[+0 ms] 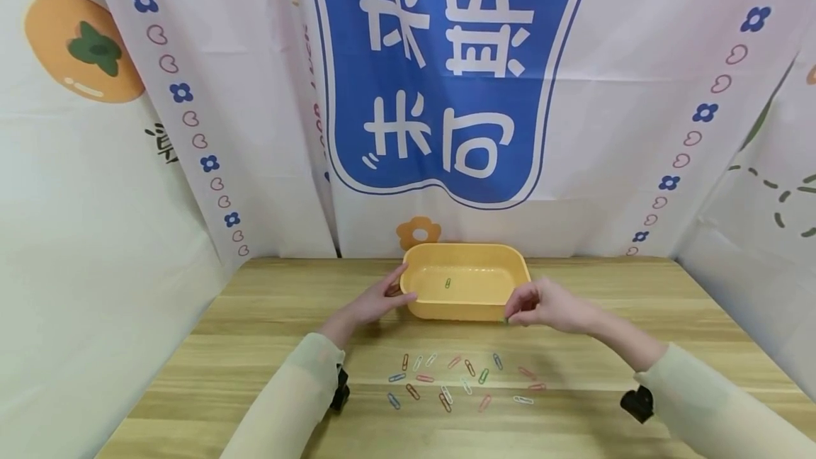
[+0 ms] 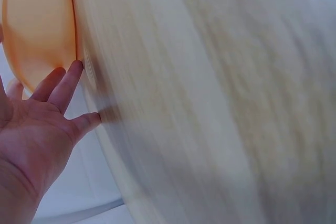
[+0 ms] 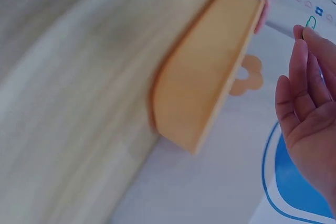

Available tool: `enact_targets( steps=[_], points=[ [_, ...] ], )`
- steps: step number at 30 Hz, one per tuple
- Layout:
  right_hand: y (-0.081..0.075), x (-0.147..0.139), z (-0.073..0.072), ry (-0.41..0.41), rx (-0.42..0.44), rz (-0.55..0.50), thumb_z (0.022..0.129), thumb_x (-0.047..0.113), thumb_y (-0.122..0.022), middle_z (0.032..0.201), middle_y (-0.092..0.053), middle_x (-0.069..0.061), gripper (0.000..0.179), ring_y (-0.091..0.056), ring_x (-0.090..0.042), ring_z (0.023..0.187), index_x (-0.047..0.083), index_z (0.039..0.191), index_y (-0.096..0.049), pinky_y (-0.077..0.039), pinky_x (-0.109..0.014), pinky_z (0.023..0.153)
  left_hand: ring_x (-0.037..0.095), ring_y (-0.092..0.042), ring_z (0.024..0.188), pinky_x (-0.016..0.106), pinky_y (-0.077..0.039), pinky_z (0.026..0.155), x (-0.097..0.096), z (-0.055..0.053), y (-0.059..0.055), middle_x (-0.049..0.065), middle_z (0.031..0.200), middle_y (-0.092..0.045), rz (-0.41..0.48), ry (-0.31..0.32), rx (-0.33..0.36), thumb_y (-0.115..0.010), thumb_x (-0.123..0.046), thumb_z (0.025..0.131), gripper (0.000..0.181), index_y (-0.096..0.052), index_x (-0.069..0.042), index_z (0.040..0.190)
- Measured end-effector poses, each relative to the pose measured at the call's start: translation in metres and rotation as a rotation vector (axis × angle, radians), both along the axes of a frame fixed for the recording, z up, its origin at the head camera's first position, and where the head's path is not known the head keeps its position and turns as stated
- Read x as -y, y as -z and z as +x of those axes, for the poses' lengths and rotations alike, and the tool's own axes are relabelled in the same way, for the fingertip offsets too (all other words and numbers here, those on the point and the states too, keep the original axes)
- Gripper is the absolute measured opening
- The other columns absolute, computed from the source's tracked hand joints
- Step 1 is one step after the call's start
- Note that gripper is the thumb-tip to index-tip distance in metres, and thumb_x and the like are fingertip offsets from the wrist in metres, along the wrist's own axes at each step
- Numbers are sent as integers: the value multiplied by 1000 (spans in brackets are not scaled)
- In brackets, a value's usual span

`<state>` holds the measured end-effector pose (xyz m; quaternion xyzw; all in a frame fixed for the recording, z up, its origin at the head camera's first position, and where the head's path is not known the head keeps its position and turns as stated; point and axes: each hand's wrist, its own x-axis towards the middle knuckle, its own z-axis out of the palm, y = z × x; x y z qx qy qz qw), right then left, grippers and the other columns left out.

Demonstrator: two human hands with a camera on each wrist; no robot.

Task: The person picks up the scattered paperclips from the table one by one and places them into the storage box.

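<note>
Head view: the tray (image 1: 455, 312) sits at the centre, on the far part of the counter (image 1: 248, 324), long axis running left to right across the frame. One clip (image 1: 448, 283) lies inside it, close to upright in the picture. Loose clips (image 1: 425, 378) scatter over lower centre, axes pointing every way. The right hand (image 1: 554, 305) is at the tray's near right corner, thumb and fingertips closed in a pinch on a green clip (image 1: 506, 321) (barely a speck from here). The left hand (image 1: 372, 304) rests against the tray's left end, fingers and thumb spread.

Left wrist view: at left, that hand has its fingers extended and apart, tips touching the tray's wall, not wrapped around it. The tray is cut off at upper left.

Right wrist view: the green clip stands above the pinch at upper right, rounded loop uppermost, long axis nearly vertical with a slight rightward lean. The tray slants from upper right towards lower centre.

Handling (judged): clip very light, springy, slick and thin; best pinched at one end or across its sides. Tray probably light, fairly stiff plastic; steady it by rim or end wall.
</note>
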<state>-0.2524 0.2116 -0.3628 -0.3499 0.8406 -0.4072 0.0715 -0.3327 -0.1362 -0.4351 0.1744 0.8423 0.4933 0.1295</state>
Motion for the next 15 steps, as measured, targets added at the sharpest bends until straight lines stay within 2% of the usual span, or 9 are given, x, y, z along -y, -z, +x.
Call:
enact_targets(
  steps=[5, 8, 15],
  points=[
    [-18, 2, -5, 38, -43, 16, 84, -2, -73, 77, -69, 0, 7, -59, -10, 65, 5, 85, -74, -52, -24, 58, 36, -34, 137, 54, -28, 109, 0, -1, 1, 21, 154, -29, 10, 1, 3, -63, -32, 96, 77, -16, -25, 157],
    [-29, 3, -10, 63, -58, 39, 85, 3, -74, 79, -70, -1, 3, -61, -12, 66, 5, 86, -75, -53, -25, 58, 35, -34, 138, 52, -29, 109, -1, -1, 0, 19, 156, -26, 6, 0, 9, -63, -33, 96, 78, -16, -26, 157],
    [-45, 7, -30, 102, -79, 66, 86, 9, -74, 82, -71, 0, 6, -62, -17, 73, 4, 88, -75, -52, -26, 63, 35, -32, 138, 53, -28, 110, -1, 2, -1, 17, 157, -23, -16, -16, 12, -65, -37, 94, 80, -17, -28, 157]
  ],
)
